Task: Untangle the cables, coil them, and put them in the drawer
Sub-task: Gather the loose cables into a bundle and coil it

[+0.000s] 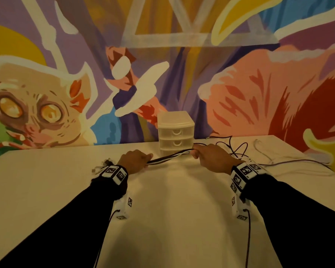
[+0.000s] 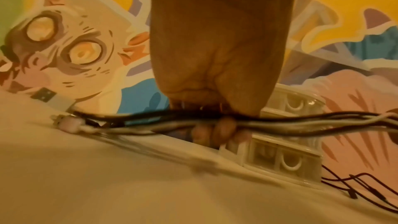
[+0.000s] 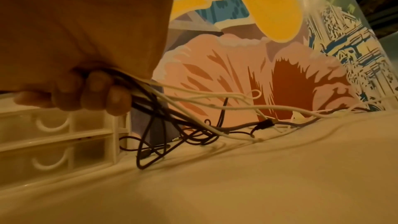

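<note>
A bundle of black and white cables (image 1: 170, 156) stretches taut between my two hands above the table. My left hand (image 1: 136, 160) grips one end of it, fingers curled round the cables (image 2: 280, 125), and plug ends (image 2: 69, 123) stick out to its left. My right hand (image 1: 207, 154) grips the other end, fingers wrapped round the strands (image 3: 137, 88). Behind that hand the loose tangle (image 3: 193, 130) of dark and white cables trails over the table to the right. The small white drawer unit (image 1: 175, 130) stands just behind my hands, its drawers all pushed in.
The pale table (image 1: 172, 209) runs up to a painted mural wall. Loose cable loops (image 1: 238, 149) lie right of the drawer unit, and a white cable (image 1: 263, 151) runs toward the table's right edge. Black wires hang from my wrist cameras.
</note>
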